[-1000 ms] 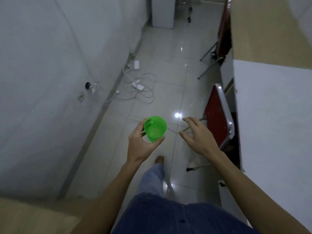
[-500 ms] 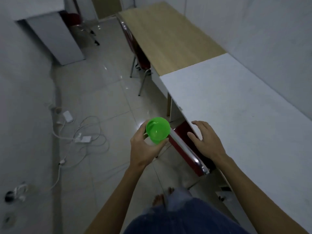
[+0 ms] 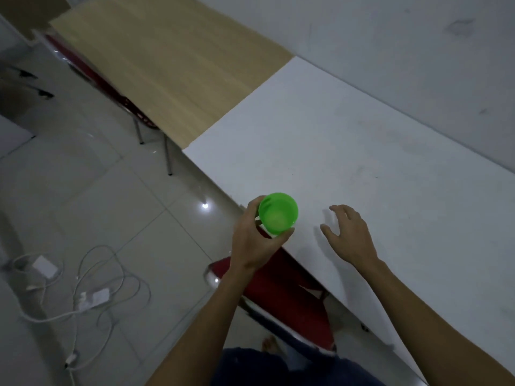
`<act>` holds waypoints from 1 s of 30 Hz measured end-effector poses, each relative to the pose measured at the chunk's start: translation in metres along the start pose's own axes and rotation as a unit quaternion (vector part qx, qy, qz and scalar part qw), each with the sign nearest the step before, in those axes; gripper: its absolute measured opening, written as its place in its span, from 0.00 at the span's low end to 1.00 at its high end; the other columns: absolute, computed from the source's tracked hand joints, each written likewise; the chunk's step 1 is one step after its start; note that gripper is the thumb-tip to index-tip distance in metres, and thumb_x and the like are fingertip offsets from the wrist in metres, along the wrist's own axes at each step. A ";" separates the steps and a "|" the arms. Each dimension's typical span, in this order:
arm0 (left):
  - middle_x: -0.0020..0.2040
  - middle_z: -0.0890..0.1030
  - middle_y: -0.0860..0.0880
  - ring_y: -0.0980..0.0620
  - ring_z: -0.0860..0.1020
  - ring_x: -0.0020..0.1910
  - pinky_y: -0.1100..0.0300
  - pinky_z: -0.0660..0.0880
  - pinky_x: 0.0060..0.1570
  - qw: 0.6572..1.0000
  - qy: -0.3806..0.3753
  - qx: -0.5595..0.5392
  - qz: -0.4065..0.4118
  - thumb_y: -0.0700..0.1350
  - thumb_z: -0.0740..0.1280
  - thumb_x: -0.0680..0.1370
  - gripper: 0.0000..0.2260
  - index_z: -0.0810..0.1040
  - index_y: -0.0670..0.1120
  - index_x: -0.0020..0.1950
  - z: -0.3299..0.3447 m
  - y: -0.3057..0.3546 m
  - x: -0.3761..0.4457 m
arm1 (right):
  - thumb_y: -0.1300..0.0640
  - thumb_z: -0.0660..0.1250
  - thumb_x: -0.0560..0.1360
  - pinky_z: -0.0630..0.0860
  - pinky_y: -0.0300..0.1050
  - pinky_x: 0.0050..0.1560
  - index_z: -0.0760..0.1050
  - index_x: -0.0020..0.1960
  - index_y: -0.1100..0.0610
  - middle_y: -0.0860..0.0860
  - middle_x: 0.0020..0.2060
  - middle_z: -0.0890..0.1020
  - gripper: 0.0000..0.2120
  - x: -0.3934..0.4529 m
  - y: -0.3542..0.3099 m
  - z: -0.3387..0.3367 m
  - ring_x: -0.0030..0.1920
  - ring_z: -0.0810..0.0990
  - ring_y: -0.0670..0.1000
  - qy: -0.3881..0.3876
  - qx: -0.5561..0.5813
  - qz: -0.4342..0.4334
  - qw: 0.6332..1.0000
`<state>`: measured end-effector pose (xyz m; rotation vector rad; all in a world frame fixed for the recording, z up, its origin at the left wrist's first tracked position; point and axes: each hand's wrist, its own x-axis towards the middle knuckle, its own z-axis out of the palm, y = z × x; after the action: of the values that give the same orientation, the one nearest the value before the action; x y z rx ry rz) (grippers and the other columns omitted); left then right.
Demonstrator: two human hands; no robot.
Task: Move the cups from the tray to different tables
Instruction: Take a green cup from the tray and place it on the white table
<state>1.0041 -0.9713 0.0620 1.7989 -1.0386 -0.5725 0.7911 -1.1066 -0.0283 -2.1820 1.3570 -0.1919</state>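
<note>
My left hand (image 3: 252, 240) grips a bright green plastic cup (image 3: 277, 213) upright, its mouth facing me and nothing visible inside. The cup hangs just over the near edge of a white table (image 3: 348, 151). My right hand (image 3: 349, 235) hovers over that table to the right of the cup, fingers spread, holding nothing. A light wooden table (image 3: 172, 59) adjoins the white one at the far left. No tray is in view.
A red chair (image 3: 281, 296) is tucked under the white table's near edge below my left arm. Another red chair (image 3: 92, 76) stands along the wooden table. White cables and adapters (image 3: 83, 291) lie on the tiled floor at left. A grey wall backs both tables.
My view has swung right from the floor onto the tables. Both hands and the green cup now sit over the white table's edge instead of over the floor.
</note>
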 end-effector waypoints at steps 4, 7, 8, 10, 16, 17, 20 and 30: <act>0.63 0.79 0.58 0.59 0.79 0.62 0.57 0.82 0.57 0.999 -0.050 0.004 -0.007 0.52 0.83 0.69 0.33 0.73 0.50 0.70 0.041 -0.014 0.039 | 0.39 0.59 0.78 0.55 0.63 0.80 0.62 0.79 0.60 0.62 0.79 0.64 0.37 0.030 0.028 0.014 0.79 0.61 0.63 0.022 -0.057 0.028 0.998; 0.64 0.79 0.56 0.58 0.78 0.63 0.56 0.81 0.57 0.997 -0.076 0.010 -0.005 0.51 0.83 0.70 0.33 0.73 0.48 0.70 0.068 -0.024 0.063 | 0.37 0.58 0.78 0.46 0.61 0.82 0.57 0.82 0.59 0.60 0.82 0.57 0.39 0.047 0.042 0.020 0.82 0.54 0.62 0.030 -0.092 0.056 0.994; 0.65 0.79 0.55 0.57 0.78 0.63 0.56 0.81 0.57 0.996 -0.083 0.014 -0.007 0.51 0.83 0.70 0.33 0.73 0.47 0.70 0.076 -0.027 0.070 | 0.37 0.58 0.79 0.44 0.61 0.82 0.56 0.82 0.58 0.60 0.83 0.56 0.39 0.050 0.045 0.023 0.83 0.52 0.62 0.031 -0.099 0.065 0.992; 0.66 0.79 0.53 0.56 0.78 0.64 0.56 0.81 0.58 0.995 -0.095 0.019 -0.011 0.51 0.83 0.70 0.34 0.73 0.46 0.71 0.090 -0.032 0.082 | 0.36 0.58 0.80 0.43 0.62 0.82 0.54 0.83 0.58 0.60 0.83 0.53 0.39 0.051 0.048 0.031 0.83 0.50 0.61 0.032 -0.108 0.080 0.990; 0.66 0.80 0.52 0.53 0.79 0.65 0.50 0.81 0.59 0.995 -0.100 0.019 -0.022 0.49 0.83 0.70 0.34 0.73 0.46 0.71 0.118 -0.042 0.100 | 0.37 0.56 0.82 0.45 0.63 0.82 0.49 0.84 0.56 0.57 0.84 0.49 0.39 0.048 0.054 0.044 0.84 0.45 0.58 0.044 -0.128 0.089 0.987; 0.65 0.80 0.54 0.54 0.79 0.64 0.50 0.81 0.59 0.995 -0.097 0.018 -0.027 0.49 0.83 0.70 0.33 0.73 0.47 0.71 0.121 -0.042 0.102 | 0.37 0.57 0.82 0.45 0.63 0.82 0.49 0.84 0.56 0.57 0.84 0.49 0.39 0.048 0.054 0.044 0.84 0.45 0.58 0.045 -0.130 0.091 0.986; 0.63 0.79 0.57 0.58 0.78 0.63 0.51 0.81 0.59 0.995 -0.094 0.014 -0.040 0.48 0.83 0.69 0.33 0.73 0.48 0.70 0.129 -0.041 0.106 | 0.36 0.58 0.81 0.45 0.63 0.82 0.51 0.84 0.56 0.57 0.84 0.50 0.40 0.050 0.052 0.042 0.84 0.46 0.58 0.047 -0.130 0.097 0.986; 0.64 0.78 0.57 0.59 0.77 0.64 0.52 0.81 0.60 0.994 -0.103 0.012 -0.046 0.49 0.83 0.70 0.34 0.72 0.48 0.72 0.142 -0.040 0.110 | 0.36 0.58 0.81 0.46 0.63 0.82 0.52 0.84 0.56 0.57 0.84 0.51 0.40 0.051 0.054 0.045 0.84 0.46 0.58 0.055 -0.130 0.097 0.985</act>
<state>0.9726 -1.1279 -0.0301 1.8436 -1.1088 -0.8195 0.7911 -1.1519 -0.1025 -2.2561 1.7302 -0.0652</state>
